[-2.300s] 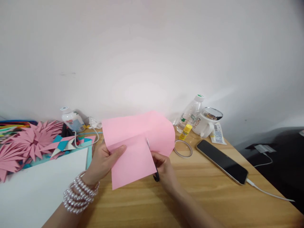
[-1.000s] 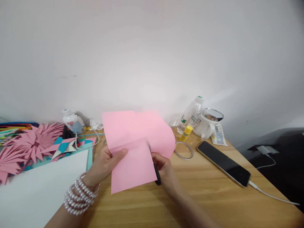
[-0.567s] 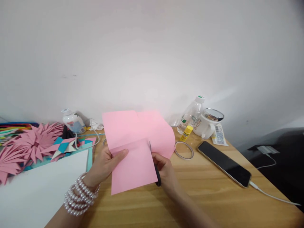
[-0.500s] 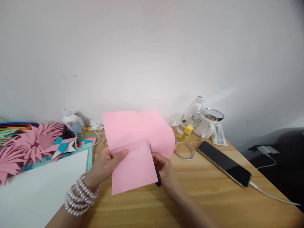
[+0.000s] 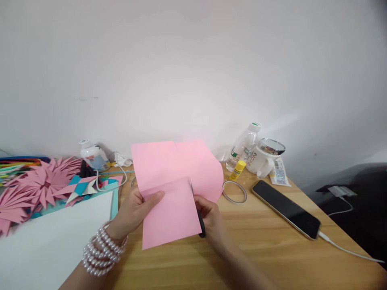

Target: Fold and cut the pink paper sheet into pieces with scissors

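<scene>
A large sheet of pink paper [image 5: 172, 165] is held up over the wooden table, partly cut, with a front flap hanging toward me. My left hand [image 5: 140, 211] grips its left side, thumb on top and the other fingers hidden behind. In my right hand [image 5: 210, 215] are black-handled scissors [image 5: 201, 223], fingers closed round the handle. The scissor blades lie against the right edge of the front flap, at the cut, and are mostly hidden by the paper. Strings of pearl beads [image 5: 104, 249] circle my left wrist.
Folded pink paper flowers [image 5: 45, 183] and a white board [image 5: 60, 237] lie at left, with a white bottle [image 5: 95, 155] behind. At right stand a water bottle [image 5: 243, 147], a yellow glue stick [image 5: 237, 170] and a mug [image 5: 261, 161]. A tape ring [image 5: 235, 201] and a charging phone [image 5: 286, 209] lie nearer.
Almost nothing differs. Both hands, the scissors and the paper keep their places, apart from a very slight shift of the whole view.
</scene>
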Demonstrator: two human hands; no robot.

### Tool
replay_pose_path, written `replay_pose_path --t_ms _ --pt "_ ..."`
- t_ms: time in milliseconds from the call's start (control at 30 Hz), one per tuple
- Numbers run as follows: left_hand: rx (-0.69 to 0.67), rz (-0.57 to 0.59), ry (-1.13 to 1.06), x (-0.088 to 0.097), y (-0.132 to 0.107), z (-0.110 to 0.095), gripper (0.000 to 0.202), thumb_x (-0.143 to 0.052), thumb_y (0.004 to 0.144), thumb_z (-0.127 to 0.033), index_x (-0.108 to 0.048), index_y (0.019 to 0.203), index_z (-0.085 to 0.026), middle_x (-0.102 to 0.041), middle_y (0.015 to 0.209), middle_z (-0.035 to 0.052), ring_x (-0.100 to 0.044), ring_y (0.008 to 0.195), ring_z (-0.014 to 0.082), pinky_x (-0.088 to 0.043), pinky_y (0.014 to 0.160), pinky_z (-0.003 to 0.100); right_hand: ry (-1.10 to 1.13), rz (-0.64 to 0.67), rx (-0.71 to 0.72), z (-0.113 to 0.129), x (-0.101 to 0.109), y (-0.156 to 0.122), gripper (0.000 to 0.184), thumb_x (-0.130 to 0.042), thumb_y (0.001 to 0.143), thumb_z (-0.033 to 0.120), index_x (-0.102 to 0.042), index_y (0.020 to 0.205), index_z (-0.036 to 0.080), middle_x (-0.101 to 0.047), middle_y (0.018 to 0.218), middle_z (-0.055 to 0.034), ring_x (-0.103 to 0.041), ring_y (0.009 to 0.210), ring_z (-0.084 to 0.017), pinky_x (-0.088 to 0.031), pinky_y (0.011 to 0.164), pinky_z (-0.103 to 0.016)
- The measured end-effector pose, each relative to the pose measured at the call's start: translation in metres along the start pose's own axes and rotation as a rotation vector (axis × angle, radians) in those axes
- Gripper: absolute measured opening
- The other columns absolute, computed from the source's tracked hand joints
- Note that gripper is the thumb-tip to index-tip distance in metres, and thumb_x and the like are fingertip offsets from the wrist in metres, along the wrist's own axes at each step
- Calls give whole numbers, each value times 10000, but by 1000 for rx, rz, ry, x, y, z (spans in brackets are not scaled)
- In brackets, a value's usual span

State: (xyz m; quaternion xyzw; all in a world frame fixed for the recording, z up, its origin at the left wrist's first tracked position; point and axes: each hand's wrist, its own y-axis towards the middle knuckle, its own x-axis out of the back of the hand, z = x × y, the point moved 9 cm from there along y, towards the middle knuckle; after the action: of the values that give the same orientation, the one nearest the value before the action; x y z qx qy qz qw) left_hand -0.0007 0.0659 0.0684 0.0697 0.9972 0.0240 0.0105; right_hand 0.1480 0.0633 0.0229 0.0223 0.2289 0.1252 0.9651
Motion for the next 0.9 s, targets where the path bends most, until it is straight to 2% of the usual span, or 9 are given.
replay_pose_path --t_ms 400,900 --pt "1 -26 11 -1 0 -5 192 -705 698 -316 -680 768 -139 -687 657 24 -600 529 114 -479 426 158 -58 -22 23 1 2 1 235 -830 473 188 -727 684 193 -672 567 22 -566 513 -106 -456 503 -170" --pt "24 -53 51 1 -1 -5 235 -712 674 -361 -671 736 -138 -691 649 46 -609 526 148 -484 423 200 -109 -22 25 2 2 -1 238 -818 518 271 -747 736 205 -692 613 -1 -618 586 -163 -480 538 -229"
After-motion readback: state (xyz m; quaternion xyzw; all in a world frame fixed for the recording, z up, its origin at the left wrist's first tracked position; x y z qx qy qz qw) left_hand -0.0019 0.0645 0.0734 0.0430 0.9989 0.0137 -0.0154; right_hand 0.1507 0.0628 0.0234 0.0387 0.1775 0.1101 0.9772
